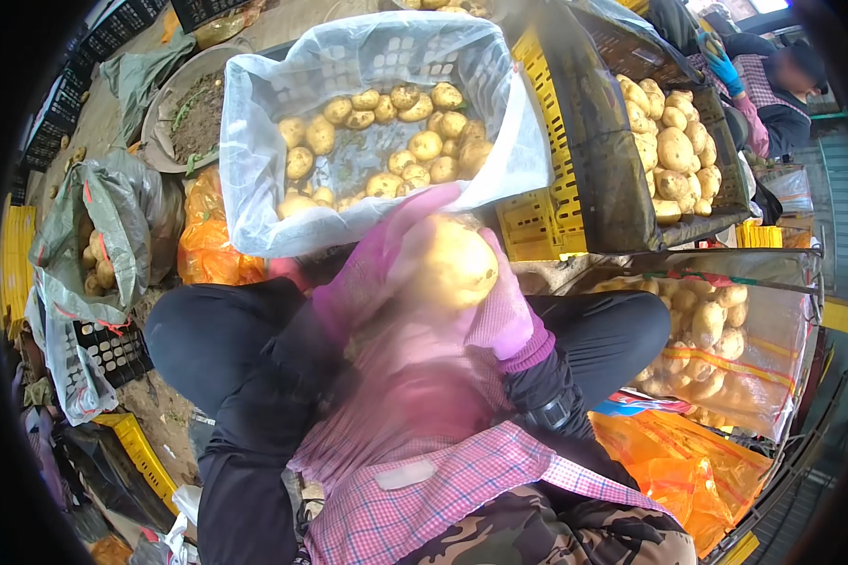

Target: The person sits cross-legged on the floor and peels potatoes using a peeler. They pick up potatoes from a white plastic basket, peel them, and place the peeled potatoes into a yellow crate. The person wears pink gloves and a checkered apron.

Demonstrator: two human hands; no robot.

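A large yellow potato [461,263] is held up over my lap, its left side blurred. My right hand [505,307], in a pink-purple knit glove, grips it from the right. Around its left and far side curves my left hand [381,261], in a similar glove and smeared by motion. Just beyond my hands stands a crate lined with white film [530,152]. Potatoes [424,145] lie around the inside of this crate, with bare bottom showing in the middle.
Right of the lined crate are a yellow crate [537,219] and a dark-lined crate of potatoes [675,152]. A clear bag of potatoes [707,325] and orange mesh bags [678,466] lie at my right. At left are a green woven sack [113,212] and a soil-filled basin [159,152]. A blue-gloved co-worker [770,106] sits far right.
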